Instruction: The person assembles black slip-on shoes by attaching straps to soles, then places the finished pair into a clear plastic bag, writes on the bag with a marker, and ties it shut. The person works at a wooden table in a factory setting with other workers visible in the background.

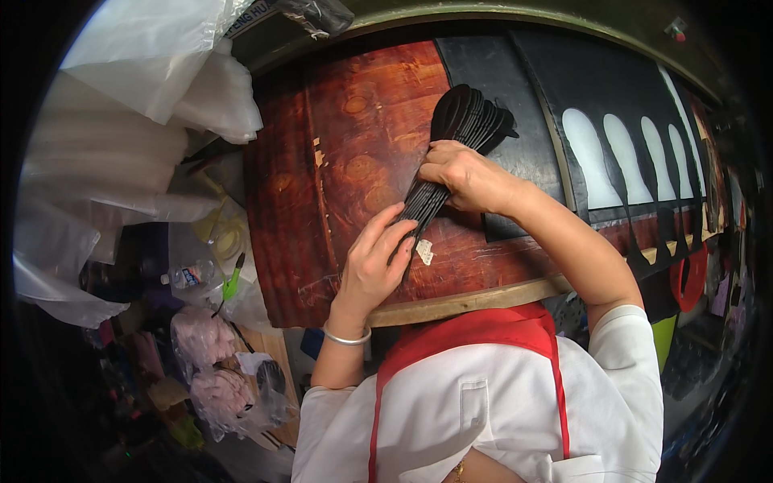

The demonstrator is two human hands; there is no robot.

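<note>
A fanned stack of black insoles (467, 117) stands slanted over the reddish-brown wooden board (362, 105), its broad ends away from me and its narrow ends toward me. My right hand (467, 173) is closed around the middle of the stack, its fingers wrapped over the edges. Against the near left side of the stack lies my left hand (374, 262), fingers stretched and slightly apart, the tips touching the insole edges. Its thumb is hidden. A small torn pale patch (424, 251) shows on the board beside the narrow ends.
Black sheets (515, 105) cover the board's right part; one has several insole-shaped cutouts (592, 157) showing white. Clear plastic sheeting (105, 161) hangs at left, above a plastic bottle (189, 276) and a green-handled tool (233, 282). A wooden strip (475, 299) edges the board near me.
</note>
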